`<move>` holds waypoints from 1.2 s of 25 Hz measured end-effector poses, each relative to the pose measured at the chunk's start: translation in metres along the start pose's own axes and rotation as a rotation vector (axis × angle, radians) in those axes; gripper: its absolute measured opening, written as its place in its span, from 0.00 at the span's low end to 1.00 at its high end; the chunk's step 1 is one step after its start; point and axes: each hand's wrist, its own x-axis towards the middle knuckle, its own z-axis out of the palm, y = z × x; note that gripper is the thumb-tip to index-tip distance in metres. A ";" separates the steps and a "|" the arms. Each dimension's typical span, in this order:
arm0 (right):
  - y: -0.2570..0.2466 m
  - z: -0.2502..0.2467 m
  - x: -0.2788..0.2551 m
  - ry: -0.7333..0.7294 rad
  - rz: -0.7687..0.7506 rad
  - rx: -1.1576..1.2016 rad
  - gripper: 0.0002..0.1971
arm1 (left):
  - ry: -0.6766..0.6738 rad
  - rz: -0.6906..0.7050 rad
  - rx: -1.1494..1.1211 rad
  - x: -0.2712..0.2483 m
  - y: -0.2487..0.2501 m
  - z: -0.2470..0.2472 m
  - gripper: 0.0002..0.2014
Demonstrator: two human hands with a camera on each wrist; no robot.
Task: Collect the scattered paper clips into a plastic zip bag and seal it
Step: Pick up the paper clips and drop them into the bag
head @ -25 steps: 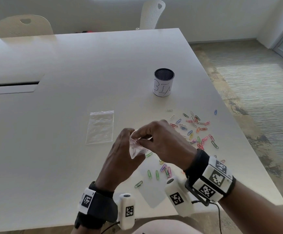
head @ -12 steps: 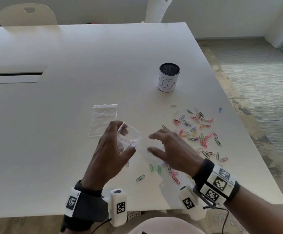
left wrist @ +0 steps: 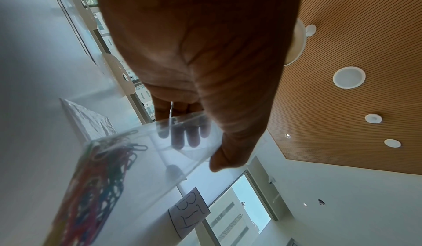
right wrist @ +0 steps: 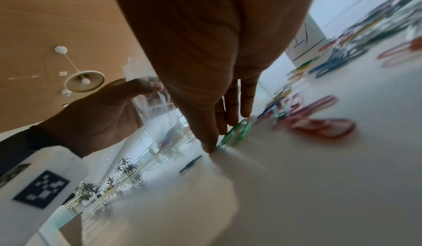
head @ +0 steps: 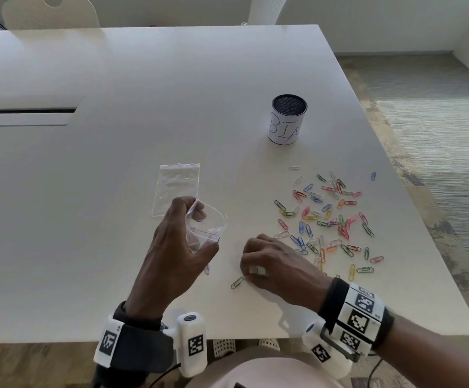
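Note:
My left hand (head: 203, 230) holds a clear plastic zip bag (head: 214, 223) above the table, its mouth held open towards the right; fingers and thumb grip its rim (left wrist: 182, 141). A few clips hang in its bottom (right wrist: 169, 136). My right hand (head: 248, 271) is down on the table to the right of the bag, its thumb and fingertips pinching green paper clips (right wrist: 237, 132). Several coloured paper clips (head: 328, 219) lie scattered to the right of that hand. One green clip (head: 237, 282) lies just left of my right thumb.
A second, empty zip bag (head: 177, 189) lies flat beyond my left hand. A black mesh cup labelled "BIN" (head: 288, 119) stands farther back on the right. The table's right edge (head: 412, 191) runs close to the clips. Two chairs stand at the far side.
My right hand left the bag's mouth and dropped to the table, closing on green clips. My left hand kept the bag and shifted slightly left, its mouth now spread open.

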 end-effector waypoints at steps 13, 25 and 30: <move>0.026 -0.008 -0.023 -0.083 -0.255 -0.038 0.15 | -0.027 0.011 -0.009 0.005 0.007 0.006 0.23; 0.071 -0.030 -0.058 -0.117 -0.189 -0.063 0.10 | -0.078 0.030 -0.012 0.010 0.011 0.016 0.24; 0.076 -0.032 -0.029 0.096 -0.130 -0.130 0.08 | -0.087 0.034 -0.014 0.013 0.014 0.018 0.24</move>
